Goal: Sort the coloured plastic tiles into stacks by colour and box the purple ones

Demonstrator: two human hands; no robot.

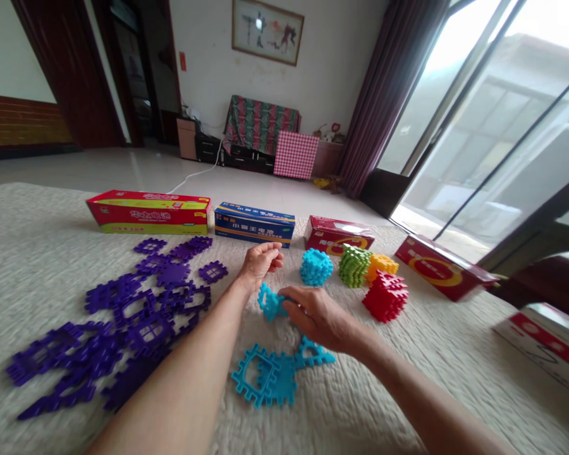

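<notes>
Just below the middle of the frame, the right hand (320, 319) lies low over the cloth (38, 253), its fingertips closed on the right edge of a blue piece (269, 302). That piece looks like two or three tiles already joined, though blur hides the joints. The left hand (260, 262) hangs just above and left of it with its fingers loosely curled and nothing in them; whether its wrist touches the piece I cannot tell.

Toward the bottom, below the right hand, more blue tiles (265, 376) lie flat on the cloth, some hooked together.

Four cubes stand finished in a group right of centre: the blue cube (316, 266) nearest the hands, then the green cube (354, 265) and the orange cube (383, 265) side by side, and the red cube (385, 296) in front of them.

On the left a wide scatter of purple tiles (137, 316) lies flat, none built up.

As I judge it, four colours are done, a second blue build is barely started, and all the purple is left.

Along the far edge of the cloth sit a red-yellow box (149, 212), a blue box (255, 224) and a red box (339, 234), with a long red box (443, 265) further right
</notes>
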